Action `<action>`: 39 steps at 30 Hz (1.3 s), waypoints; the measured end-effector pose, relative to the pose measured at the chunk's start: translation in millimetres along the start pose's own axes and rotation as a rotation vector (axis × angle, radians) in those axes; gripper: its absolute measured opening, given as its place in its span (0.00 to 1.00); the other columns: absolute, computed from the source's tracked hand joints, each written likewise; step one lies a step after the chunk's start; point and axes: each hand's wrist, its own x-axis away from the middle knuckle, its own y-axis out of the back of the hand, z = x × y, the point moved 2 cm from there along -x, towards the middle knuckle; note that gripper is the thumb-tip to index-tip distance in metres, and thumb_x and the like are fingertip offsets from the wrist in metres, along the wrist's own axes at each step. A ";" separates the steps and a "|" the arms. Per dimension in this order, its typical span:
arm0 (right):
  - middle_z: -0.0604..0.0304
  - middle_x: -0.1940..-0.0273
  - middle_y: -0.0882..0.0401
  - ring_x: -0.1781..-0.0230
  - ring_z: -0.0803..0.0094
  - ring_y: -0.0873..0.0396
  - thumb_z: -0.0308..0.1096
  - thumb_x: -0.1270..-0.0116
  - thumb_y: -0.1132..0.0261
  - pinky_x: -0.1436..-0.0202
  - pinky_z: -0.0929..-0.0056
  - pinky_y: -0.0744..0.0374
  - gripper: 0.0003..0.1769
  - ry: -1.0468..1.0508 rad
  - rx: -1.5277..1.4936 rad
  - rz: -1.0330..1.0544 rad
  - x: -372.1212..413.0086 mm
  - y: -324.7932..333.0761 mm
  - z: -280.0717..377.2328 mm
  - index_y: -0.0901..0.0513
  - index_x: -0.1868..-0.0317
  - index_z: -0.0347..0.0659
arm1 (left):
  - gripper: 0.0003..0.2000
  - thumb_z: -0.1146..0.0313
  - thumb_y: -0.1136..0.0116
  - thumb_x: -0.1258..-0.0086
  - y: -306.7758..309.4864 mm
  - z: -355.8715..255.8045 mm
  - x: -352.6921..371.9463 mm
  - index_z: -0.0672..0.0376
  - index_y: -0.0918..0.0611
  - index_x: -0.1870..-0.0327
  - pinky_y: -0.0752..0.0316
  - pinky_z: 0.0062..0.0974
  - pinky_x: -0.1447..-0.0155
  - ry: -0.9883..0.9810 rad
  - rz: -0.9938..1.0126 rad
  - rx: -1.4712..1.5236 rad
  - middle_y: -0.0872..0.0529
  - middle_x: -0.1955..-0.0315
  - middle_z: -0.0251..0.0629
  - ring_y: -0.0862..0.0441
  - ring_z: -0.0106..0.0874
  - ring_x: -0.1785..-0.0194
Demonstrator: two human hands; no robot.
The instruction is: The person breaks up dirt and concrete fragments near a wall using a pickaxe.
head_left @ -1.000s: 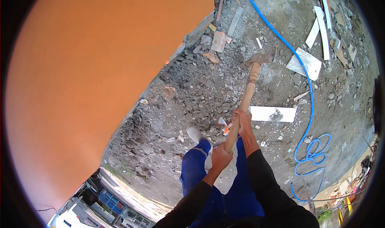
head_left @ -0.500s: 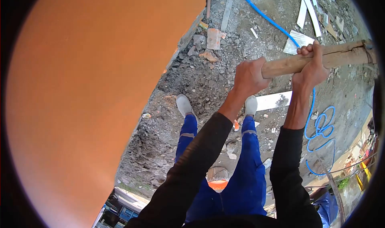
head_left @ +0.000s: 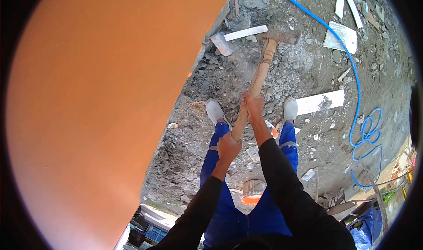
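Both my hands are wrapped round the wooden handle of a sledgehammer (head_left: 260, 77). My left hand (head_left: 230, 147) grips the butt end, over my left leg. Farther up, my right hand (head_left: 253, 106) holds the middle of the handle. The rusty metal hammer head (head_left: 285, 36) is at the far end, low over the rubble ahead of my feet. Left of the head, close to it, is a white strip (head_left: 246, 32). One end of that strip meets a broken chunk of masonry (head_left: 221, 44) beside the wall's edge.
An orange wall (head_left: 105, 96) fills the left side. A blue hose (head_left: 356, 74) runs down the right and ends in loops. A white board (head_left: 324, 103) lies by my right shoe (head_left: 290, 109); other white pieces (head_left: 341, 36) lie beyond. An orange-rimmed bucket-like object (head_left: 253, 192) is between my legs.
The sledgehammer has swung from the right to the ground in front, both hands moving left and down with it. The masonry chunk and a pale strip near the wall have shifted.
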 end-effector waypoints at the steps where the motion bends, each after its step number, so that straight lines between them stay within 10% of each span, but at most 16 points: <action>1: 0.61 0.76 0.21 0.82 0.72 0.22 0.27 0.36 0.30 0.79 0.70 0.22 0.06 -0.021 -0.013 0.004 24.6 15.6 -13.0 0.19 0.66 0.36 | 0.16 0.62 0.29 0.41 -4.6 14.3 21.6 0.60 0.14 0.56 0.18 0.50 0.50 -0.007 0.007 0.010 0.10 0.64 0.54 0.12 0.55 0.57; 7: 0.59 0.75 0.22 0.82 0.71 0.22 0.20 0.38 0.32 0.78 0.71 0.22 0.11 -0.074 -0.128 -0.082 115.1 87.4 -20.1 0.26 0.59 0.33 | 0.17 0.64 0.27 0.45 -7.7 34.1 105.0 0.60 0.16 0.57 0.18 0.51 0.54 -0.154 0.069 -0.016 0.11 0.68 0.52 0.12 0.55 0.61; 17: 0.58 0.73 0.22 0.77 0.72 0.22 0.25 0.31 0.29 0.72 0.70 0.19 0.09 0.875 -0.252 -0.207 48.8 40.9 238.5 0.23 0.61 0.32 | 0.17 0.65 0.25 0.49 25.5 -200.0 -110.1 0.60 0.17 0.60 0.21 0.46 0.62 -0.856 -0.093 0.352 0.14 0.73 0.51 0.14 0.56 0.64; 20: 0.58 0.75 0.20 0.80 0.73 0.22 0.25 0.33 0.30 0.77 0.70 0.21 0.08 0.792 -0.089 -0.204 -18.4 -8.8 204.1 0.22 0.65 0.31 | 0.15 0.65 0.26 0.48 13.2 -158.9 -156.1 0.62 0.15 0.62 0.20 0.45 0.60 -0.694 -0.121 0.345 0.13 0.71 0.54 0.13 0.55 0.63; 24: 0.55 0.83 0.21 0.84 0.69 0.21 0.28 0.40 0.31 0.78 0.66 0.23 0.11 0.237 0.529 -0.044 -104.5 -0.1 68.8 0.18 0.78 0.31 | 0.17 0.64 0.30 0.44 -57.9 -86.3 -82.7 0.70 0.13 0.60 0.18 0.43 0.54 0.095 0.099 0.375 0.10 0.67 0.60 0.10 0.52 0.60; 26: 0.53 0.82 0.19 0.82 0.67 0.18 0.29 0.40 0.31 0.77 0.63 0.21 0.11 0.387 0.774 -0.164 -134.0 5.9 22.5 0.17 0.75 0.28 | 0.18 0.63 0.31 0.43 -76.0 -62.9 -68.3 0.73 0.14 0.60 0.18 0.42 0.54 0.132 0.097 0.434 0.11 0.69 0.59 0.09 0.50 0.60; 27: 0.30 0.63 0.13 0.58 0.39 0.11 0.38 0.45 0.28 0.56 0.50 0.14 0.24 0.338 0.835 -0.138 -107.3 0.5 25.2 0.15 0.59 0.19 | 0.18 0.63 0.31 0.43 -56.2 -58.7 -56.8 0.73 0.14 0.61 0.19 0.42 0.55 0.114 0.168 0.462 0.11 0.70 0.58 0.09 0.48 0.61; 28: 0.30 0.63 0.13 0.58 0.38 0.11 0.39 0.45 0.27 0.55 0.51 0.14 0.24 0.297 0.816 -0.184 -76.6 -4.6 26.7 0.15 0.59 0.21 | 0.18 0.63 0.31 0.43 -47.7 -47.2 -47.6 0.74 0.15 0.61 0.19 0.43 0.55 0.098 0.146 0.474 0.11 0.70 0.59 0.09 0.49 0.61; 34: 0.59 0.79 0.20 0.83 0.73 0.21 0.27 0.39 0.30 0.81 0.70 0.24 0.07 0.095 0.309 0.013 14.7 41.4 14.8 0.20 0.71 0.33 | 0.15 0.65 0.31 0.43 -36.2 -32.3 42.1 0.67 0.14 0.61 0.18 0.48 0.54 0.010 0.030 0.273 0.12 0.70 0.57 0.11 0.55 0.61; 39: 0.61 0.77 0.23 0.83 0.74 0.23 0.23 0.37 0.32 0.79 0.73 0.24 0.07 -0.049 0.213 -0.092 105.5 96.7 14.8 0.22 0.61 0.33 | 0.12 0.67 0.31 0.44 -40.6 -11.3 123.4 0.64 0.15 0.62 0.18 0.46 0.56 -0.033 0.118 0.298 0.12 0.70 0.55 0.12 0.55 0.62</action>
